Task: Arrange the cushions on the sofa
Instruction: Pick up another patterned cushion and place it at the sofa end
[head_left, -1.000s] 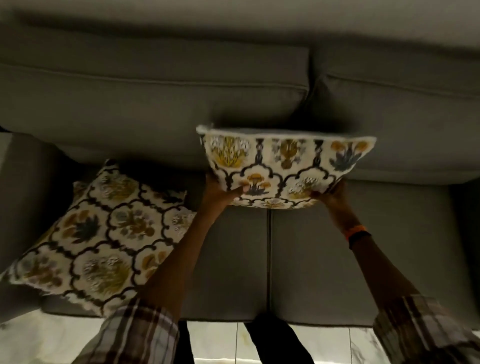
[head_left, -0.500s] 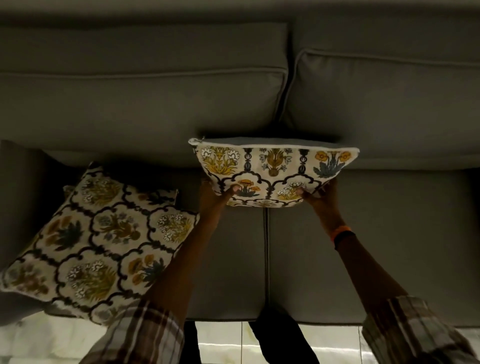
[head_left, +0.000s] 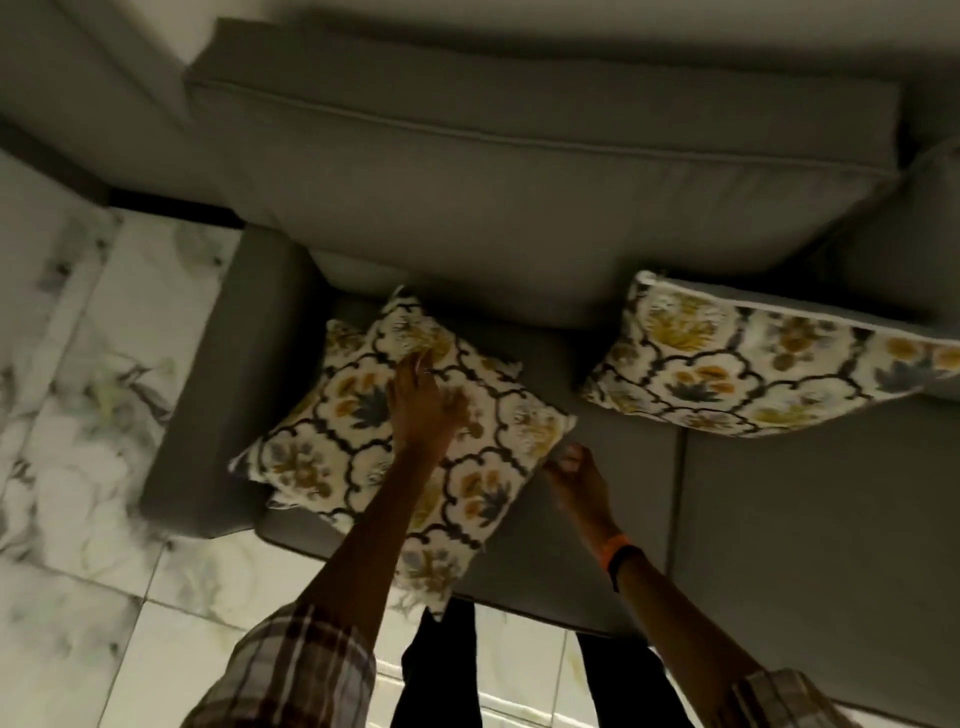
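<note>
A floral cushion (head_left: 483, 467) lies flat on the grey sofa's left seat (head_left: 597, 519), with the edge of a second cushion (head_left: 270, 496) showing under it. My left hand (head_left: 423, 405) rests palm down on top of it, fingers spread. My right hand (head_left: 574, 475) sits at the cushion's right edge just below its corner, fingers curled; whether they pinch the fabric is unclear. Another floral cushion (head_left: 753, 364) leans against the backrest (head_left: 519, 208) to the right, untouched.
The sofa's left armrest (head_left: 208, 415) borders the cushions. White marble floor tiles (head_left: 78, 467) lie to the left and in front. My legs (head_left: 441, 675) stand against the seat's front edge. The right seat (head_left: 805, 519) is bare grey fabric.
Both hands have let go of the cushion, which now leans on the backrest. The view swung left, and the hands moved onto the left cushion.
</note>
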